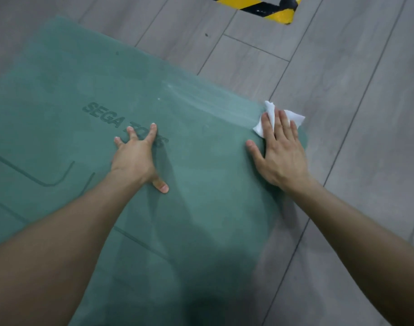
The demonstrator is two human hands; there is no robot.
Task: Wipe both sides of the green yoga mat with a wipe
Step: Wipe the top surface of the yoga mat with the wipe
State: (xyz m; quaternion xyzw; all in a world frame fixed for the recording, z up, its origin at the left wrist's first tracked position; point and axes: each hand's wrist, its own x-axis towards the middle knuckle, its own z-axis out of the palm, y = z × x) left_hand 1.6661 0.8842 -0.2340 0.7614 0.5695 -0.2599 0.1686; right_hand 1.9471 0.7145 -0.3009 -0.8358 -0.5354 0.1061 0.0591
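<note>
The green yoga mat (88, 90) lies flat on the floor, with embossed lettering and line markings facing up. My left hand (136, 156) presses on the mat near the lettering, fingers spread and straight. My right hand (280, 151) lies flat at the mat's right corner, its straight fingers pressing a crumpled white wipe (270, 114) against the mat's edge. Part of the wipe sticks out past my fingertips onto the floor. A pale damp streak runs across the mat toward the wipe.
Grey wood-look floor planks (342, 78) surround the mat to the right and behind. A strip of yellow and black hazard tape (260, 7) is stuck to the floor at the top of the view.
</note>
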